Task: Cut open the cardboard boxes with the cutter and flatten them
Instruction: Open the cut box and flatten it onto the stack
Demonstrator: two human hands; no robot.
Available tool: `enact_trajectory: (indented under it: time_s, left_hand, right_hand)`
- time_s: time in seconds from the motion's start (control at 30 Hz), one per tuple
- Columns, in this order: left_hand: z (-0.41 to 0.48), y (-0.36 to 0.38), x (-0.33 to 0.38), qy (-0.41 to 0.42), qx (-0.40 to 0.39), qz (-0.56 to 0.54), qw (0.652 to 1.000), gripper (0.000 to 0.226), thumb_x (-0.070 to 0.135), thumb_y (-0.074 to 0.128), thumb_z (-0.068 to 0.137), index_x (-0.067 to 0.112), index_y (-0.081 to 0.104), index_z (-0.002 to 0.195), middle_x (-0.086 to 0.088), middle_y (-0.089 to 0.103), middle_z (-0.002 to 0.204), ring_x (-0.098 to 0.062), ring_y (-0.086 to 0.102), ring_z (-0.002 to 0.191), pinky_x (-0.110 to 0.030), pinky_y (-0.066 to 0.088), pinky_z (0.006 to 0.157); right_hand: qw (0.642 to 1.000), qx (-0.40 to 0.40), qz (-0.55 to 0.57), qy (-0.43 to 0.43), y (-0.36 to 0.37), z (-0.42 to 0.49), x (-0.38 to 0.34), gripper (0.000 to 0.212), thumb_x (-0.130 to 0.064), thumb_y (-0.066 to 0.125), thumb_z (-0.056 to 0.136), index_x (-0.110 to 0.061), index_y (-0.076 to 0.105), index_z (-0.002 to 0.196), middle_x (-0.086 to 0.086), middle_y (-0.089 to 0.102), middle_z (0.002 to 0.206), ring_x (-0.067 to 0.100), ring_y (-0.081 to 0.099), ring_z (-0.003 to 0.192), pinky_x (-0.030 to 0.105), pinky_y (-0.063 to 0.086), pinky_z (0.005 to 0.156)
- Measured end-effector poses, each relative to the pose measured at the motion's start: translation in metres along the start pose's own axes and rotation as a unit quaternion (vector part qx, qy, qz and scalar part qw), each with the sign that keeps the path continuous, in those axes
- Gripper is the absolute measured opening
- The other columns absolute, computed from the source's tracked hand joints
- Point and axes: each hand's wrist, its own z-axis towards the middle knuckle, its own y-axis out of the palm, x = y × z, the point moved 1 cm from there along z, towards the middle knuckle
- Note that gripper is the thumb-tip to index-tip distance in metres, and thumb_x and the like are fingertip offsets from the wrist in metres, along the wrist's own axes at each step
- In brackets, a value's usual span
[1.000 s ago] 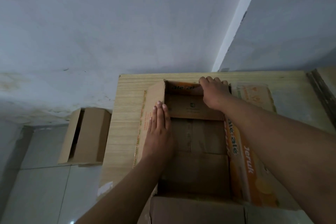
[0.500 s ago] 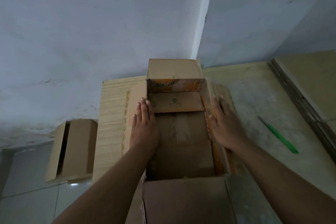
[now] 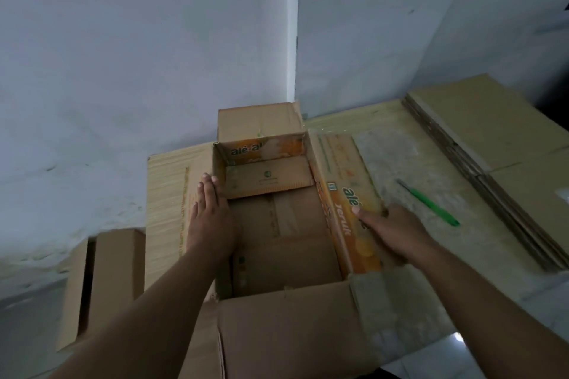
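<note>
Box [image 3: 292, 224] between left hand [image 3: 212, 218] and right hand [image 3: 397, 231]

Cutter [image 3: 429, 204] right of box [image 3: 292, 218] (on table [image 3: 163, 194])

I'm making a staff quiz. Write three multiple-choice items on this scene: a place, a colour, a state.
1. Where is the cutter? A) on the table, right of the open box B) inside that box C) on a shelf
2. What colour is it? A) red B) black C) green
3. How is the left hand? A) gripping the cutter B) flat on the box's left flap C) clenched
Answers: 1A, it lies on the table beyond the right hand; 2C, its handle is green; 3B, its fingers lie straight.
</note>
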Motion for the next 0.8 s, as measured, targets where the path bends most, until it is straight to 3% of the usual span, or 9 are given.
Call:
enact_trajectory:
  time_s: [0.07,0.13,0.2,0.33,0.47,0.63,0.73,0.8]
  left_hand:
    - [0.0,-0.003,-0.006,-0.001,-0.008,0.002,1.0,0.098,0.032,0.054,0.097,0.005,-0.015,0.16,-0.018,-0.014,0.17,-0.036,-0.007,0.158,-0.05,0.016,0.128]
    - [0.0,-0.006,-0.01,0.007,-0.019,0.001,1.0,0.102,0.041,0.055,0.097,0.003,-0.016,0.16,-0.02,-0.016,0.169,-0.036,-0.011,0.158,-0.051,0.014,0.128]
    - [-0.001,-0.009,-0.007,0.018,-0.041,-0.017,0.999,0.107,0.052,0.054,0.097,0.003,-0.018,0.159,-0.019,-0.022,0.168,-0.037,-0.018,0.156,-0.051,0.008,0.128]
    - [-0.004,-0.009,0.009,0.048,-0.095,-0.069,0.992,0.118,0.067,0.054,0.094,0.003,-0.02,0.159,-0.017,-0.032,0.165,-0.036,-0.029,0.152,-0.05,0.001,0.126]
    - [-0.021,-0.013,0.015,0.053,-0.204,-0.086,0.974,0.113,0.071,0.046,0.096,0.01,-0.023,0.16,-0.009,-0.035,0.164,-0.029,-0.029,0.152,-0.049,-0.002,0.128]
    - [-0.053,-0.002,0.022,0.037,-0.284,-0.175,0.942,0.069,0.055,0.025,0.109,0.025,-0.004,0.165,0.001,-0.009,0.172,-0.025,-0.007,0.159,-0.044,-0.001,0.128]
    - [-0.06,0.008,0.013,0.002,-0.325,-0.181,0.928,0.066,0.057,0.022,0.108,0.027,0.009,0.166,-0.002,0.008,0.173,-0.032,0.006,0.159,-0.05,0.006,0.128]
    - [-0.062,0.004,0.012,-0.038,-0.334,-0.25,0.908,0.068,0.064,0.026,0.104,0.028,0.03,0.162,-0.006,0.03,0.167,-0.033,0.024,0.155,-0.054,0.019,0.126]
  right_hand:
    - [0.997,-0.042,0.047,-0.039,-0.028,-0.005,-0.014,0.034,-0.047,0.074,0.085,-0.019,0.069,0.103,-0.001,0.077,0.086,0.02,0.075,0.077,0.045,0.061,0.08]
    - [0.987,-0.047,0.101,-0.113,-0.048,-0.014,-0.036,0.017,-0.028,0.073,0.089,-0.019,0.071,0.103,-0.002,0.078,0.091,0.021,0.076,0.081,0.049,0.06,0.083]
    - [0.978,-0.022,0.111,-0.178,-0.053,-0.023,-0.064,0.006,-0.019,0.072,0.09,-0.02,0.071,0.095,-0.004,0.077,0.09,0.018,0.074,0.08,0.041,0.059,0.077]
    - [0.968,0.04,0.104,-0.223,-0.051,-0.036,-0.115,0.008,-0.017,0.071,0.086,-0.019,0.066,0.08,-0.002,0.075,0.084,0.017,0.071,0.073,0.03,0.05,0.064]
    - [0.964,0.033,0.12,-0.237,-0.06,-0.058,-0.154,0.018,-0.013,0.071,0.088,-0.016,0.058,0.076,0.0,0.072,0.078,0.011,0.068,0.059,0.023,0.047,0.049]
    - [0.957,-0.017,0.099,-0.271,-0.038,-0.077,-0.181,0.005,-0.015,0.069,0.088,-0.014,0.064,0.089,0.007,0.074,0.088,0.023,0.071,0.073,0.03,0.052,0.062]
    - [0.957,-0.135,0.088,-0.241,-0.002,-0.08,-0.18,0.031,-0.021,0.061,0.096,-0.029,0.059,0.126,0.001,0.074,0.106,0.019,0.074,0.084,0.035,0.058,0.074]
    - [0.956,-0.177,0.09,-0.217,0.019,-0.078,-0.17,0.034,-0.027,0.055,0.1,-0.029,0.055,0.135,-0.003,0.075,0.108,0.019,0.074,0.089,0.043,0.06,0.083]
